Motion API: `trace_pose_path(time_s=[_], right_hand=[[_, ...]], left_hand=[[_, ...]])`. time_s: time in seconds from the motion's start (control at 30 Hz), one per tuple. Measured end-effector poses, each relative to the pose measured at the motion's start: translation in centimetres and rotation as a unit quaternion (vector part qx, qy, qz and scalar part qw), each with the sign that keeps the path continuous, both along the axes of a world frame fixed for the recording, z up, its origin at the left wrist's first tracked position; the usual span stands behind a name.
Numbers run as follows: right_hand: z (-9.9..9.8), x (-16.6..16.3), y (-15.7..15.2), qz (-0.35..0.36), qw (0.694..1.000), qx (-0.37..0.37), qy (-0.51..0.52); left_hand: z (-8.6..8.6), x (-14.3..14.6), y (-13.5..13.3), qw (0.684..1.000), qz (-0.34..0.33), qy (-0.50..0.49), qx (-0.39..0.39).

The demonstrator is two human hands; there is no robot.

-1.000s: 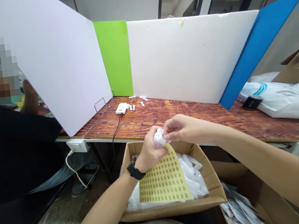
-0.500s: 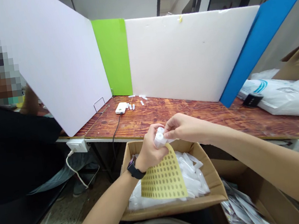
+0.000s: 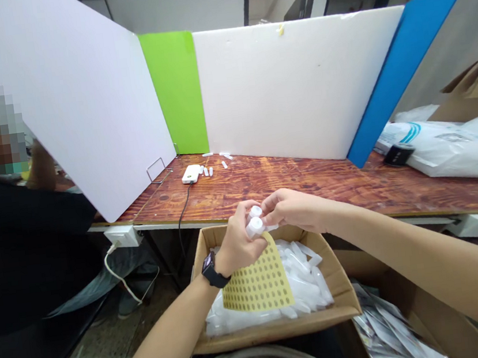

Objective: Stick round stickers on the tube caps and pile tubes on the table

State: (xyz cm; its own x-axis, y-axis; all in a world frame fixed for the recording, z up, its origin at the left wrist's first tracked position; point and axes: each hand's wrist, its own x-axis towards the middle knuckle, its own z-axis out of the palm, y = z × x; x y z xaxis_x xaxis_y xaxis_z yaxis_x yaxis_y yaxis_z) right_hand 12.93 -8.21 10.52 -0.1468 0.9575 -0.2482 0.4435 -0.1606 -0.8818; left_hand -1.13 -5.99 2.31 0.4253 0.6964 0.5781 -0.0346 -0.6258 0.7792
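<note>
My left hand point(image 3: 240, 240), with a black watch on its wrist, is closed around white plastic tubes point(image 3: 256, 225), two of whose round ends face up. A yellow sheet of small dark-printed stickers point(image 3: 258, 284) hangs from under the same hand. The fingers of my right hand point(image 3: 284, 207) pinch together against the side of these tubes; a pale piece juts out below them, and what exactly lies between the fingertips is partly hidden. Beneath both hands, a cardboard box point(image 3: 345, 299) holds many translucent white tubes point(image 3: 305, 269).
On the wooden table point(image 3: 300, 177) lie a small white device point(image 3: 191, 174) with a black cable and several small white pieces point(image 3: 211, 171). White, green and blue panels point(image 3: 306, 89) stand behind. Another person point(image 3: 21, 246) sits left. A second box point(image 3: 412, 309) holds flat plastic packets.
The view has shifted slightly, moving the panels a little left. Both hands stay together at the tubes, with only a slight shift in the fingers and the sticker sheet.
</note>
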Motion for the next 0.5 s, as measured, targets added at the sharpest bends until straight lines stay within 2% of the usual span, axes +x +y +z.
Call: trace_pose_path(time_s=[0.23, 0.37, 0.43, 0.5], right_hand=[[-0.6, 0.6, -0.1, 0.047, 0.987, -0.046, 0.145], [-1.6, 0.7, 0.2, 0.001, 0.974, -0.094, 0.205], [-2.1, 0.6, 0.0, -0.007, 0.974, -0.072, 0.213], [-2.4, 0.4, -0.5, -0.009, 0.983, 0.028, 0.18]], left_hand=[[0.1, -0.1, 0.2, 1.0, 0.003, 0.009, 0.021], [-0.3, -0.1, 0.3, 0.999, -0.022, 0.02, 0.018], [-0.4, -0.1, 0.3, 0.999, -0.017, 0.028, 0.006], [-0.2, 0.0, 0.4, 0.999, -0.014, 0.031, -0.021]])
